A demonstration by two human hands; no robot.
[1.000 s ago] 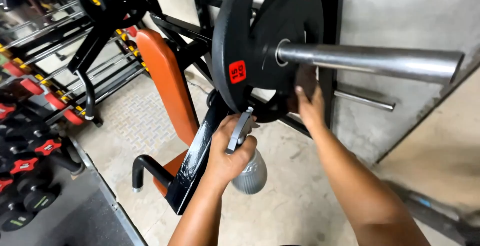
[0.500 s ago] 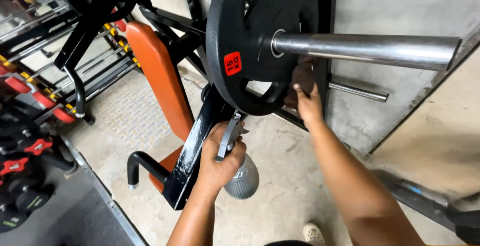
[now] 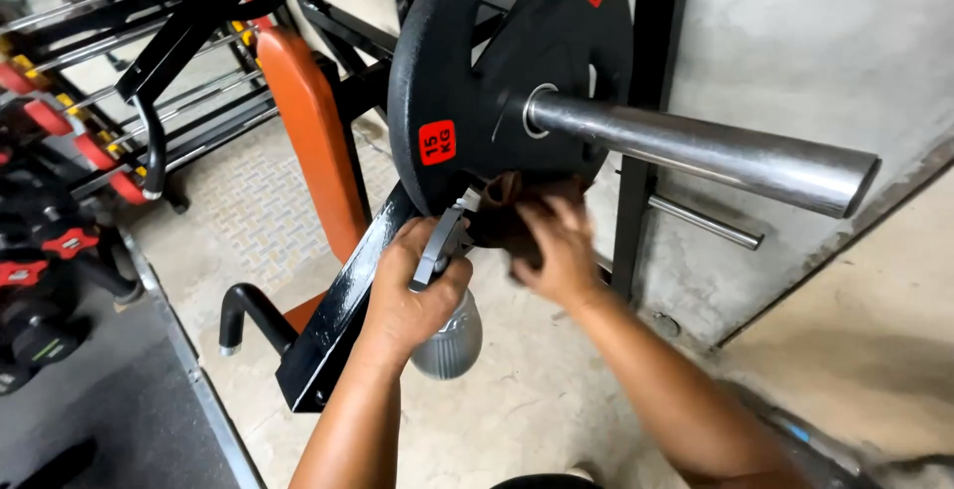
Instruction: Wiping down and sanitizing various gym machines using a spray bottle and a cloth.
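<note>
Below, right hand (image 3: 556, 245) against plate edge (image 3: 412, 151).

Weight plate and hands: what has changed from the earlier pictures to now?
The right hand moved from the plate's right lower edge to the left, along the bottom of the black weight plate, with a dark cloth under it. The left hand keeps gripping the grey spray bottle, nozzle close to the plate. Plate, steel bar and orange bench stayed as they were.

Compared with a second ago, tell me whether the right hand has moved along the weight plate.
Yes. The right hand has slid left along the lower edge of the black weight plate, ending closer to the left hand and its spray bottle.
</note>
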